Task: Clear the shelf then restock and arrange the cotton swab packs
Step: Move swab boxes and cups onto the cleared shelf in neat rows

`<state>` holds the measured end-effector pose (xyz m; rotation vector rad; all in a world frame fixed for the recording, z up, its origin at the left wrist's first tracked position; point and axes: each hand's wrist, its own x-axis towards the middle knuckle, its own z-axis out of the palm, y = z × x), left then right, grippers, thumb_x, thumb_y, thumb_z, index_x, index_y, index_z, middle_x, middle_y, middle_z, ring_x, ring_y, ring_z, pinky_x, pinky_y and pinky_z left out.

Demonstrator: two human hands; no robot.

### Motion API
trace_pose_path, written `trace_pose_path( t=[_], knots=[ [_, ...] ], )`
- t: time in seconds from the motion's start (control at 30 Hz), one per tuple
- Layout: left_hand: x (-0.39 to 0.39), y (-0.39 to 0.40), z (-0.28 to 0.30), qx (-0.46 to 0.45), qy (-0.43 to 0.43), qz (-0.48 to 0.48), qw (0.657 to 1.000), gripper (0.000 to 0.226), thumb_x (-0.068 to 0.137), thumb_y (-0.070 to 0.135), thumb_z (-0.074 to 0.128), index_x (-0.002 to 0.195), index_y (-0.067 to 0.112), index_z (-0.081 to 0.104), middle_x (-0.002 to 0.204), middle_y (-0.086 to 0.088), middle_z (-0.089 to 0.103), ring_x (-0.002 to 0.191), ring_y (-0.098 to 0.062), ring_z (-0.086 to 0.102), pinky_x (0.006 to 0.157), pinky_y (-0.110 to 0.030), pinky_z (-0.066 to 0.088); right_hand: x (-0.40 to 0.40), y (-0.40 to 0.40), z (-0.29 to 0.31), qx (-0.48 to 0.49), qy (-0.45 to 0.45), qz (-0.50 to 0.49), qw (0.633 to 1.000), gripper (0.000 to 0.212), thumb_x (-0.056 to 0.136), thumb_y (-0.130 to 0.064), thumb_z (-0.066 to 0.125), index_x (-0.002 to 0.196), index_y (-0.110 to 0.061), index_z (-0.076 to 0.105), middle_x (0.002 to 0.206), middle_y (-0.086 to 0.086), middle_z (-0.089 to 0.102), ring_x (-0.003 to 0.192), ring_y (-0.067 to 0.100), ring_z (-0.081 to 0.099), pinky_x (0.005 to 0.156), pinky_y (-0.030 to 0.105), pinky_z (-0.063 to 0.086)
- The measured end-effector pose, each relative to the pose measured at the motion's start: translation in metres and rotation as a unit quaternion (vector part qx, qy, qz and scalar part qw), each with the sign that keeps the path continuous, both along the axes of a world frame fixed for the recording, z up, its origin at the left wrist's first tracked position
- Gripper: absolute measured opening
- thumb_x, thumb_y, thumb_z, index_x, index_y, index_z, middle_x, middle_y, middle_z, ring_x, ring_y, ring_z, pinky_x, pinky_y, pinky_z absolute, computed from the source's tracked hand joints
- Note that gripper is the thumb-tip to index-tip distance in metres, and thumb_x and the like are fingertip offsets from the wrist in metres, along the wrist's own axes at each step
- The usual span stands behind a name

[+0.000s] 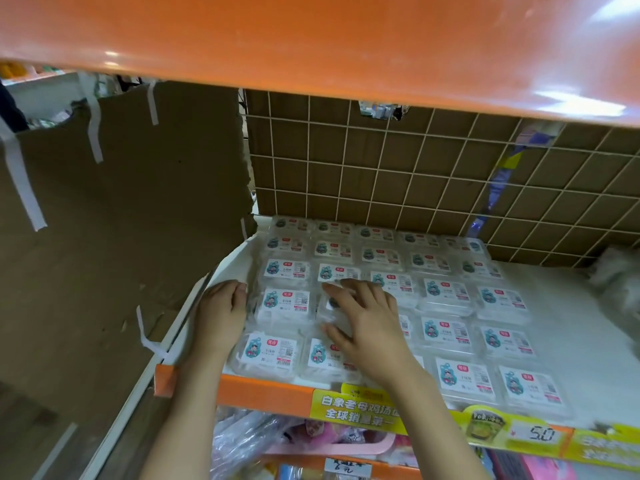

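Observation:
Several clear cotton swab packs (446,299) with white and teal labels lie flat in rows on the white shelf (568,327), filling its left and middle. My left hand (221,313) rests flat against the left side of the block of packs, fingers straight. My right hand (363,320) lies spread over one pack (329,313) in the second column, fingers and thumb curved round its edges. That pack is partly hidden under the palm.
A torn cardboard sheet (121,202) with white tape strips stands at the left. A wire grid (415,174) over cardboard backs the shelf. An orange shelf (311,36) hangs overhead. A yellow price strip (433,414) runs along the front edge, with bagged goods (249,441) below.

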<state>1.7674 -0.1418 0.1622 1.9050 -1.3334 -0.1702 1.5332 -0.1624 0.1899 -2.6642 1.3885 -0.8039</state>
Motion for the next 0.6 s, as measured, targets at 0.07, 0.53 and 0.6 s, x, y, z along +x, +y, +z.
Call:
trace_pose_path(
  t=[0.07, 0.53, 0.6],
  knots=[
    [0.001, 0.000, 0.000, 0.004, 0.004, -0.001, 1.000, 0.027, 0.095, 0.006, 0.045, 0.069, 0.006, 0.052, 0.066, -0.004, 0.050, 0.066, -0.025, 0.046, 0.060, -0.030, 0.025, 0.003, 0.000, -0.003, -0.010, 0.014, 0.004, 1.000, 0.049, 0.078, -0.049, 0.045, 0.120, -0.027, 0.056, 0.119, 0.005, 0.059, 0.111, 0.022, 0.040, 0.088, 0.041, 0.044],
    [0.002, -0.001, 0.003, 0.032, 0.015, -0.004, 0.999, 0.025, 0.096, 0.014, 0.045, 0.080, 0.004, 0.060, 0.079, -0.005, 0.057, 0.075, -0.026, 0.054, 0.065, -0.030, 0.034, -0.010, 0.011, -0.006, 0.072, 0.020, -0.003, 0.997, 0.054, 0.086, -0.043, 0.039, 0.132, -0.016, 0.050, 0.139, 0.011, 0.047, 0.129, 0.033, 0.042, 0.107, 0.051, 0.031],
    [0.006, -0.003, 0.005, 0.054, 0.021, -0.016, 0.998, 0.023, 0.096, 0.015, 0.046, 0.088, 0.004, 0.064, 0.086, -0.006, 0.062, 0.082, -0.025, 0.057, 0.070, -0.032, 0.040, -0.012, 0.012, -0.003, 0.069, 0.021, -0.005, 0.997, 0.055, 0.086, -0.044, 0.038, 0.133, -0.016, 0.050, 0.140, 0.010, 0.047, 0.130, 0.033, 0.041, 0.108, 0.050, 0.027]
  ],
)
